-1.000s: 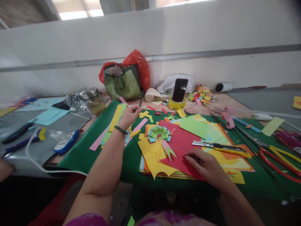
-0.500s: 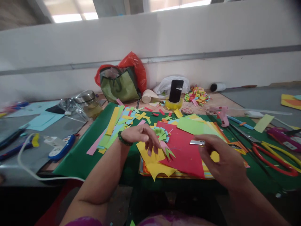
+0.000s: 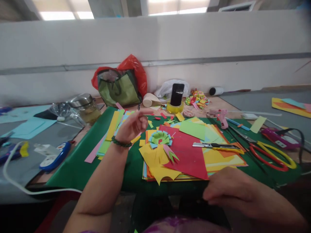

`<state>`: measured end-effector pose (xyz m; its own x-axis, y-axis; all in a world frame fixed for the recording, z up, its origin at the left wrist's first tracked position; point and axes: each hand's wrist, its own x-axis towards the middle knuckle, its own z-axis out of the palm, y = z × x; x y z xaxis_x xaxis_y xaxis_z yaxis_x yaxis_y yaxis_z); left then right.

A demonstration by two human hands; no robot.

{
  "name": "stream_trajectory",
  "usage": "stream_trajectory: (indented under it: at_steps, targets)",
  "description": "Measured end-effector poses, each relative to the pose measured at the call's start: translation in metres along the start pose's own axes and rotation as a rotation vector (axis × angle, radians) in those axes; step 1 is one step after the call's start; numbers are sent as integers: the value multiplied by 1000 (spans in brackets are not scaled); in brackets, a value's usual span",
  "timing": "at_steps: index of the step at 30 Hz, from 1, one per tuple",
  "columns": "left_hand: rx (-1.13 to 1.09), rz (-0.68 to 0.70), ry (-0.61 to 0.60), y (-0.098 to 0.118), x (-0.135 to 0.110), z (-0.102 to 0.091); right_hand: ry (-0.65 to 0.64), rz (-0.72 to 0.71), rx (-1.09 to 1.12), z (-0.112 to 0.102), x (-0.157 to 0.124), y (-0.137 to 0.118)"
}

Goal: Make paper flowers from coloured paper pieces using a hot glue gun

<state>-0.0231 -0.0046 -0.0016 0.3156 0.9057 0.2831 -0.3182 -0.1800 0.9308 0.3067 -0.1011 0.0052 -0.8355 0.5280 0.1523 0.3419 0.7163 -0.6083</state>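
Note:
My left hand [image 3: 133,127], with a dark green bead bracelet at the wrist, hovers over the coloured paper strips [image 3: 104,142]. Its index finger points right, the other fingers are partly curled, and nothing shows in it. My right hand [image 3: 229,187] is beyond the table's front edge, fingers curled loosely together, with no object visible in them. Between the hands, a green and blue paper rosette [image 3: 160,139] with a pink and green tail [image 3: 171,153] rests on yellow paper [image 3: 155,160] and a red sheet [image 3: 188,160]. A box cutter [image 3: 216,146] lies on the paper stack, blade out.
Large scissors [image 3: 267,153], a pink glue gun [image 3: 222,118] and a purple device [image 3: 279,138] are at right. A phone [image 3: 177,94], a green bag [image 3: 118,90] and a glass jar [image 3: 85,110] stand behind. A blue power strip [image 3: 55,157] with a white cable lies at left.
My right hand has left the box cutter's spot and come down towards me. My left hand has lifted away from the rosette, up and to the left. The view has shifted slightly right.

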Motion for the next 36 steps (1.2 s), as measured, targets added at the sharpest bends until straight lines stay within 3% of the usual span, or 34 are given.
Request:
stream_trajectory:
  at_steps: [3, 6, 9, 11, 13, 14, 16, 18, 21, 25, 30, 36]
  targets:
    - [171, 23, 389, -11, 12, 0, 34, 215, 10, -9, -18, 3]
    - [239, 4, 464, -20, 21, 3, 157, 367, -28, -10, -26, 18]
    - [208, -69, 367, -20, 21, 4, 327, 330, -54, -10, -20, 30]
    - [132, -164, 156, -17, 16, 4, 422, 296, -51, -12, -4, 33]
    - [48, -246, -133, -16, 10, 6, 445, 264, -43, -14, 22, 32]
    - [25, -274, -270, -16, 7, 7, 435, 228, -30, -15, 38, 30]
    - [22, -308, -475, -19, 3, 9, 271, 164, 62, -15, 74, 25]
    - [39, -331, -587, -24, 1, 10, 134, 66, 119, -13, 111, 22]
    - [39, -328, -626, -28, 0, 9, -13, -1, 180, -7, 153, 22]
    - [37, -285, -589, -26, 1, 5, -57, 105, 257, 0, 177, 30]
    - [61, -262, -511, -23, 2, 1, 1, 213, 369, -4, 170, 30]
    - [26, -192, -419, -20, 2, -3, -57, 84, 428, -27, 133, 15]
